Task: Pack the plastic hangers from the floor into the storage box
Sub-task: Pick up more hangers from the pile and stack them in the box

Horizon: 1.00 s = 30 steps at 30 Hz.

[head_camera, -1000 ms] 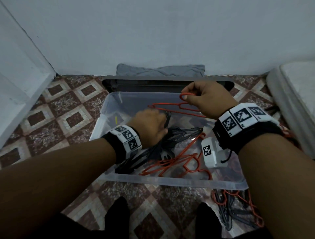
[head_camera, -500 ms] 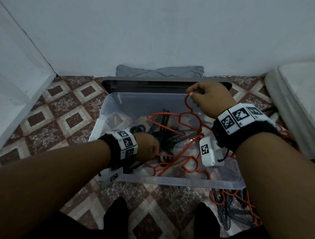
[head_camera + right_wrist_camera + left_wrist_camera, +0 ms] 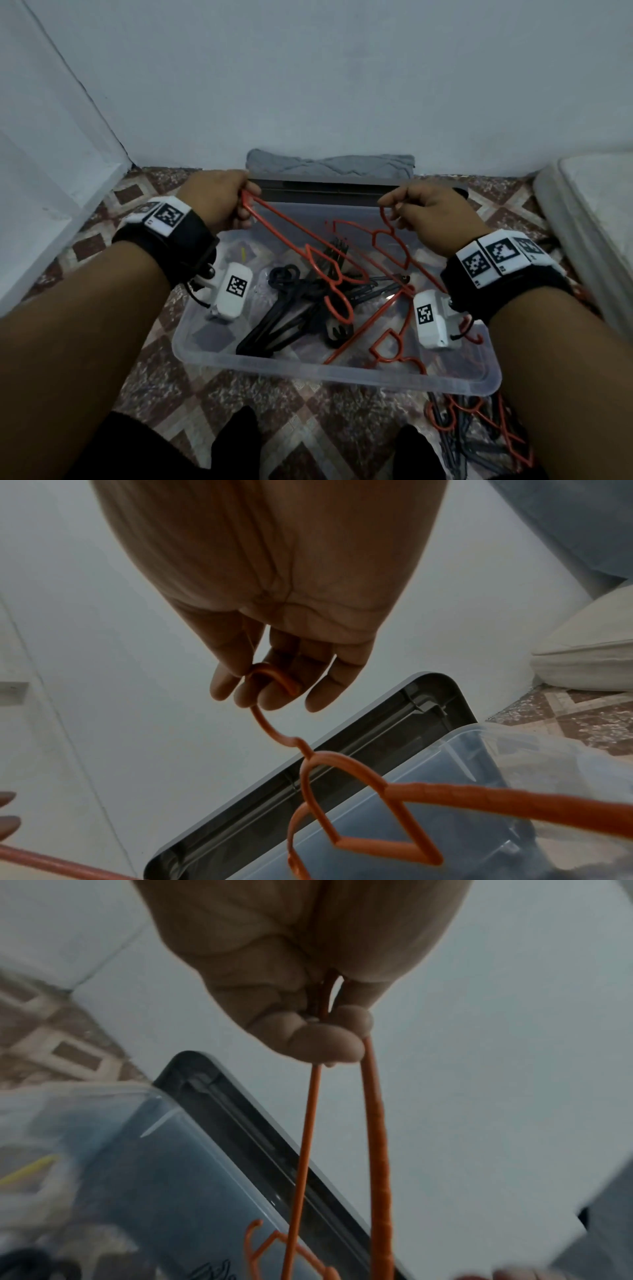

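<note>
Both hands are raised over the clear plastic storage box (image 3: pixel 337 375), which sits on the patterned brown and cream tiled floor (image 3: pixel 85 246). The left hand (image 3: pixel 219 202) has its fingers curled tight round the corner of an orange plastic hanger (image 3: pixel 291 236), whose two thin bars run down from that fist towards the box. The right hand (image 3: pixel 431 216) pinches the hook of a second orange plastic hanger (image 3: pixel 394 246) between thumb and fingertips; in the right wrist view the hook loops round the fingers (image 3: pixel 274 696). The two hangers cross each other in the air above the box, tangled near the middle. Inside the box lies a bundle of black plastic hangers (image 3: pixel 291 308) with further orange ones (image 3: pixel 383 335) beside it. Behind the box, its dark grey lid (image 3: pixel 325 192) leans near the pale wall (image 3: pixel 308 85), with a folded grey cloth (image 3: pixel 329 164) behind that. A loose heap of orange and black hangers (image 3: pixel 472 435) waits on the floor just outside the near right corner of the box. A white mattress edge (image 3: pixel 589 219) lies off to the right.
</note>
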Available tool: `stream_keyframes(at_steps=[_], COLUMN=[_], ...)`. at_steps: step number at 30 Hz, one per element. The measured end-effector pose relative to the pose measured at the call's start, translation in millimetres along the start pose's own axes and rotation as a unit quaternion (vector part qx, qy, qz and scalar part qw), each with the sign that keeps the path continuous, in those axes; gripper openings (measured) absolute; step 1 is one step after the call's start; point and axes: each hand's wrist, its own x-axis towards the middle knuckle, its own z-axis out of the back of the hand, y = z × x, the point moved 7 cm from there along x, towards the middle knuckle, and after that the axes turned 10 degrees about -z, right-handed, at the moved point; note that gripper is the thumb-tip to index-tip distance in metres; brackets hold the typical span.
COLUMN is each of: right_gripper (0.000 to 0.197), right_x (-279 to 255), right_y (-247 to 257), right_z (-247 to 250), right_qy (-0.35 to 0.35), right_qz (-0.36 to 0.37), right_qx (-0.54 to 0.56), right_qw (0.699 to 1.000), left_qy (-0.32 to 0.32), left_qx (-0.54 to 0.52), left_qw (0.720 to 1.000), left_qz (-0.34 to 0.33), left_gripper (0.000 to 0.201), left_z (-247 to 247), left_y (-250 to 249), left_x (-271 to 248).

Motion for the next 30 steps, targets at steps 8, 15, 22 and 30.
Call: stream_keyframes(at_steps=[8, 15, 22, 30], right_gripper=[0.021, 0.033, 0.013, 0.019], right_x=[-9.7, -19.2, -14.2, -13.5], right_y=[17.9, 34.5, 35.3, 29.0], right_z=[-21.8, -42.6, -42.1, -56.8], right_qy=[0.109, 0.150, 0.063, 0.079], right_qz=[0.030, 0.075, 0.110, 0.084], right_qx=[0.061, -0.047, -0.142, -0.182], right_qw=[0.992, 0.985, 0.982, 0.976], left_qy=[-0.105, -0.093, 0.024, 0.237], left_qx=[-0.156, -0.181, 0.116, 0.350], left_qw=[0.966, 0.944, 0.978, 0.855], left_qz=[0.177, 0.259, 0.174, -0.301], left_gripper=[0.046, 0.054, 0.043, 0.025], left_z=[35.2, 33.1, 33.1, -80.1], left_y=[63.2, 86.0, 86.5, -17.2], left_x=[5.3, 4.2, 18.9, -39.2])
